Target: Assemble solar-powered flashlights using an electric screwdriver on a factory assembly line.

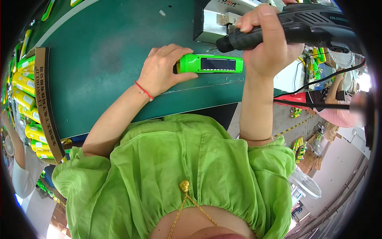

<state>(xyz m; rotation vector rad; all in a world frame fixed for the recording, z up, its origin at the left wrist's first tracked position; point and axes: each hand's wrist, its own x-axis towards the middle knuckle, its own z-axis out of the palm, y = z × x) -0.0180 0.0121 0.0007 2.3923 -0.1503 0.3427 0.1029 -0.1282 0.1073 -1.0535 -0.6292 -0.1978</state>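
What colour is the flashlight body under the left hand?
Bright green, with a dark solar panel along the flashlight, seen in the head view.

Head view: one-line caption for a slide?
Left hand steadies a green torch on the green belt; right hand grips a black electric screwdriver.

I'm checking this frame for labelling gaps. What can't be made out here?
Head view only:
- Tip of the black electric screwdriver: hidden behind the right hand.
- Left end of the green flashlight: covered by the left hand.
- Grey metal fixture: cut off by the top edge.
- Yellow-green items in the cardboard box: bent at the fisheye rim, too small to tell.
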